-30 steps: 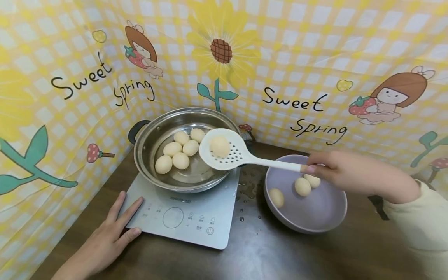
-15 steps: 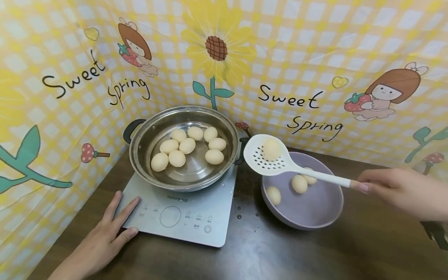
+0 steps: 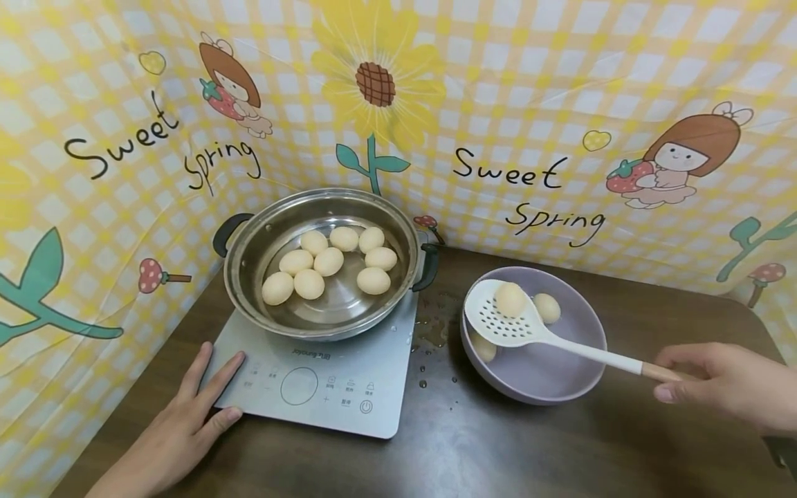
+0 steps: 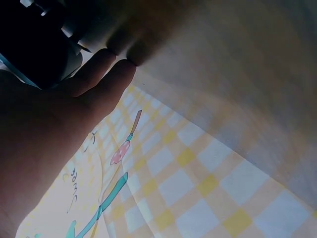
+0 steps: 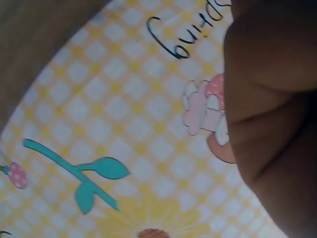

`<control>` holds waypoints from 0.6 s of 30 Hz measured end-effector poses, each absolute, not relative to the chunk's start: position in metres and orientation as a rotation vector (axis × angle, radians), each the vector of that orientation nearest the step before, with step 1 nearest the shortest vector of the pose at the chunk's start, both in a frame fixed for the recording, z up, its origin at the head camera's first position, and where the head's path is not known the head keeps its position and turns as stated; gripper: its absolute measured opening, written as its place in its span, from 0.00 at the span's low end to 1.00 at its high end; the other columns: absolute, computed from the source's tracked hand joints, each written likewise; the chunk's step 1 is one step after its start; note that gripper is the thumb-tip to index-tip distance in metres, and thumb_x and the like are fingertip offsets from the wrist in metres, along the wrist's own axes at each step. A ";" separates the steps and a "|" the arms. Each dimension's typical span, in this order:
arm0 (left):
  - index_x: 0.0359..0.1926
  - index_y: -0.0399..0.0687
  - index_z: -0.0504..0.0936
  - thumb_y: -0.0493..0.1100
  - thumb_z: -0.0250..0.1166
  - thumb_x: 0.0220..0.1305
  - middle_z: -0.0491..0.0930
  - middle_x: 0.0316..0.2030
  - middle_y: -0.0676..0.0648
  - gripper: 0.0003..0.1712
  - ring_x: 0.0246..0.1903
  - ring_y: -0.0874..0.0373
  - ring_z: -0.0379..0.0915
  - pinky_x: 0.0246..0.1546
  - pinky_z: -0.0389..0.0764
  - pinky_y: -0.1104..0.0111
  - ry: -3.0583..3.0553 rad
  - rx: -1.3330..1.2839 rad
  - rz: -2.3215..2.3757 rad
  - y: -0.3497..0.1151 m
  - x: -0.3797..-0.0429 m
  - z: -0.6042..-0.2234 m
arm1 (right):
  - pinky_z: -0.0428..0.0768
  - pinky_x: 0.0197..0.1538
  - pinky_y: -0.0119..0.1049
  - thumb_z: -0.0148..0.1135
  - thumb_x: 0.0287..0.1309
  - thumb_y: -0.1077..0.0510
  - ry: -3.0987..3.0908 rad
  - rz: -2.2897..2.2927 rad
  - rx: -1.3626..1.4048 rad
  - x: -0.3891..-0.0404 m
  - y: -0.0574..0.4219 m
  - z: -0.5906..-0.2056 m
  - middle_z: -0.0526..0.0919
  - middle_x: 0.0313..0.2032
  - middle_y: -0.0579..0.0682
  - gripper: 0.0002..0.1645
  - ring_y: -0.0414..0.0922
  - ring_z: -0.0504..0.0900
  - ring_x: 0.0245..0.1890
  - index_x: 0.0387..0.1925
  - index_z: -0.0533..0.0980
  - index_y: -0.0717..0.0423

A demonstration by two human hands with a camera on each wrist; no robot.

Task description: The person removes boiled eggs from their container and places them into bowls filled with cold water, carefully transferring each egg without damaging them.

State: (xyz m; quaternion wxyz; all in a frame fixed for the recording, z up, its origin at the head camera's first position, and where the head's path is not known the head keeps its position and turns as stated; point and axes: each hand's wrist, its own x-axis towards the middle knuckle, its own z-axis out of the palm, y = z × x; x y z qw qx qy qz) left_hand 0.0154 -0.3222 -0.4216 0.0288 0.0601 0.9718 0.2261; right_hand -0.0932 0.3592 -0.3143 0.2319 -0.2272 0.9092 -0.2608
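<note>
The right hand (image 3: 728, 387) gripped the white perforated ladle (image 3: 515, 333); tilting risked dropping its round cream egg (image 3: 510, 299); the left hand (image 3: 177, 425) lay unclenched.

A light brown handle end (image 3: 661, 373) is held in the right hand (image 3: 725, 384); past the grip, the spoon (image 3: 530, 331) is white, dotted with holes. Below, the bowl (image 3: 548, 382) is coloured purple. Farther off, cream eggs (image 3: 373, 281) are seen in a silver pot (image 3: 261, 256), before yellow-and-white checked cloth (image 3: 517, 83).
</note>
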 end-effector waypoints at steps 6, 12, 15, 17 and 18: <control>0.82 0.62 0.46 0.51 0.61 0.75 0.26 0.78 0.36 0.44 0.61 0.16 0.57 0.43 0.71 0.32 2.998 0.192 0.705 -0.323 0.016 -0.421 | 0.61 0.09 0.25 0.56 0.73 0.62 2.346 -0.887 -0.664 -0.092 0.362 -0.327 0.63 0.17 0.30 0.11 0.24 0.56 0.11 0.43 0.77 0.39; 0.82 0.61 0.46 0.51 0.60 0.75 0.26 0.78 0.35 0.44 0.62 0.16 0.57 0.44 0.71 0.32 2.993 0.197 0.716 -0.322 0.015 -0.421 | 0.57 0.06 0.24 0.46 0.77 0.66 2.092 -1.075 -0.628 -0.092 0.359 -0.331 0.60 0.14 0.34 0.14 0.28 0.56 0.08 0.43 0.77 0.47; 0.82 0.61 0.46 0.51 0.60 0.75 0.26 0.78 0.35 0.44 0.61 0.15 0.57 0.43 0.71 0.33 2.994 0.191 0.711 -0.321 0.016 -0.420 | 0.57 0.06 0.23 0.44 0.78 0.66 2.005 -1.100 -0.609 -0.093 0.359 -0.333 0.61 0.13 0.35 0.16 0.28 0.58 0.07 0.41 0.77 0.47; 0.82 0.61 0.46 0.51 0.60 0.75 0.26 0.78 0.35 0.44 0.61 0.15 0.57 0.43 0.72 0.33 2.993 0.187 0.707 -0.321 0.016 -0.420 | 0.56 0.04 0.25 0.42 0.78 0.67 1.967 -1.116 -0.625 -0.093 0.359 -0.335 0.58 0.10 0.43 0.17 0.36 0.54 0.03 0.40 0.76 0.48; 0.82 0.61 0.46 0.51 0.60 0.75 0.26 0.78 0.35 0.44 0.61 0.15 0.57 0.42 0.72 0.33 2.993 0.186 0.704 -0.321 0.016 -0.420 | 0.56 0.03 0.27 0.41 0.78 0.67 1.936 -1.131 -0.635 -0.093 0.359 -0.337 0.57 0.10 0.48 0.18 0.42 0.52 0.01 0.39 0.76 0.48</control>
